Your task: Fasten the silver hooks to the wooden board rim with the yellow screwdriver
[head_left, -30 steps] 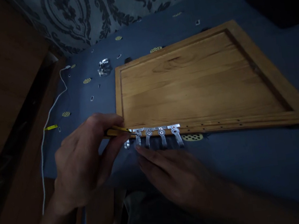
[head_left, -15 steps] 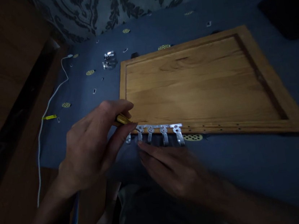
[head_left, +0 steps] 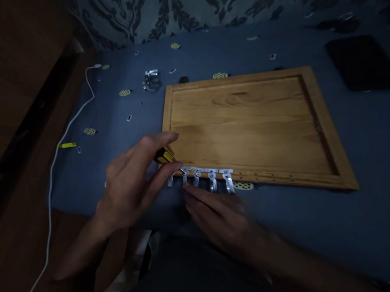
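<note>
My left hand point(head_left: 131, 177) is closed round a screwdriver point(head_left: 166, 155) with a yellow and black handle. Its tip meets the upper part of a metal bracket point(head_left: 185, 177) near the left corner of a framed wooden panel point(head_left: 249, 120). Several such silvery brackets, among them one at the right end of the row point(head_left: 228, 180), line the panel's near edge, their curved ends sticking out past it. My right hand point(head_left: 221, 216) has its fingers together, with the fingertips at the free end of the bracket under the screwdriver; the thumb is hidden.
A small pile of loose metal brackets point(head_left: 152, 80) lies beyond the panel's left corner on the blue patterned cloth point(head_left: 117, 150). A white cable point(head_left: 63, 133) with a yellow tag runs along the left side. A dark flat object point(head_left: 364, 62) rests at the far right.
The view has shifted, and the panel appears less slanted with more of the right side showing. The screwdriver handle has turned in my left hand; both hands stay at the same bracket.
</note>
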Tool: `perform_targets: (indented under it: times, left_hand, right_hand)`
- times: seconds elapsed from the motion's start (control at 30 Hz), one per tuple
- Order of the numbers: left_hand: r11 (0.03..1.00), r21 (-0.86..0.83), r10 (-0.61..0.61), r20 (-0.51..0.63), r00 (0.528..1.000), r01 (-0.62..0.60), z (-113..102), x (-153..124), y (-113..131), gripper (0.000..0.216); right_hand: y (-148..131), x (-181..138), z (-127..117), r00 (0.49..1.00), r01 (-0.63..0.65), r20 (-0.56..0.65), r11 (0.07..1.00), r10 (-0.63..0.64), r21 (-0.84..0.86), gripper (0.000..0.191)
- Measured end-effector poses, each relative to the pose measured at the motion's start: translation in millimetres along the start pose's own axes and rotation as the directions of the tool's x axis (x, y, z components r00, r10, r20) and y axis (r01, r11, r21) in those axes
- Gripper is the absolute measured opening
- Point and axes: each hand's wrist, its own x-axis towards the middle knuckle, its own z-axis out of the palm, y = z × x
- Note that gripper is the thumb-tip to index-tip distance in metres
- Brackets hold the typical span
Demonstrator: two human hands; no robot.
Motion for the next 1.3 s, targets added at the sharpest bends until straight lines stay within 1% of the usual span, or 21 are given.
perform_targets:
  times: [0.07,0.13,0.27,0.47,0.67,0.73,0.83,0.93,1.03,1.13,1.2,1.3]
  left_hand:
    - [0.998,-0.039,-0.052,-0.038,0.998,0.050,3,-4,-1,0.038]
    - [0.996,-0.066,-0.055,-0.051,0.997,0.052,4,-6,-2,0.038]
    - [0.997,-0.076,-0.006,-0.016,1.000,0.004,3,-1,-1,0.031]
    - [0.996,-0.084,0.042,0.086,0.995,-0.035,-3,17,-2,0.027]
    - [0.992,-0.091,0.105,0.148,0.983,-0.092,-5,26,-5,0.022]
    - [0.989,-0.095,0.122,0.145,0.982,-0.109,-6,26,-6,0.024]
    - [0.990,-0.092,0.116,0.146,0.982,-0.103,-5,24,-7,0.024]
    - [0.992,-0.073,0.115,0.124,0.986,-0.106,-3,22,-8,0.023]
    - [0.989,-0.095,0.123,0.087,0.989,-0.114,0,21,-8,0.025]
    - [0.986,-0.114,0.132,0.068,0.989,-0.124,2,21,-6,0.029]
    - [0.986,-0.106,0.134,0.072,0.988,-0.126,2,21,-3,0.031]
    - [0.989,-0.096,0.119,0.095,0.988,-0.110,2,19,1,0.030]
  right_hand:
    - [0,4,-6,0.998,0.006,0.070,1.000,-0.007,0.003,0.020]
    - [0,7,-11,0.995,0.005,0.101,1.000,-0.006,0.014,0.021]
    - [0,10,-12,0.999,-0.008,0.053,0.999,0.006,0.038,0.024]
    - [0,9,-9,0.999,-0.032,0.023,0.999,0.031,0.032,0.021]
    - [0,6,-8,0.998,-0.047,0.033,0.998,0.046,0.048,0.016]
    - [1,6,-9,0.999,-0.041,0.017,0.998,0.040,0.053,0.017]
    - [1,7,-10,1.000,-0.028,0.015,0.998,0.027,0.065,0.017]
    - [2,7,-11,0.998,-0.032,0.057,0.998,0.029,0.048,0.018]
    - [2,8,-12,0.994,-0.013,0.111,1.000,0.011,0.017,0.021]
    - [2,8,-12,0.994,-0.002,0.112,1.000,0.000,0.020,0.022]
    - [2,8,-12,0.994,-0.016,0.104,0.999,0.012,0.036,0.020]
    - [1,7,-12,0.992,-0.033,0.124,0.998,0.026,0.051,0.020]
